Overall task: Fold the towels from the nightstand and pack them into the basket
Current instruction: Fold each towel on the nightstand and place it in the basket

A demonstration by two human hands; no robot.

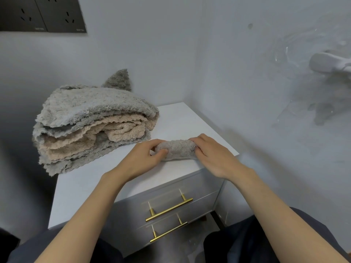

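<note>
While left hand (144,157) and right hand (213,155) grip a rolled towel (178,149), stacked towels (91,126) lie nearby.

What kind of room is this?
Likely a bedroom: a white nightstand with gold drawer handles, a pile of towels on top of it, and sockets on the wall behind.

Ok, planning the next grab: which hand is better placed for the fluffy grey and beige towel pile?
Left, likely: the left hand grips the small rolled grey towel at the end nearer the grey-beige towel pile; the right hand holds the far end.
</note>
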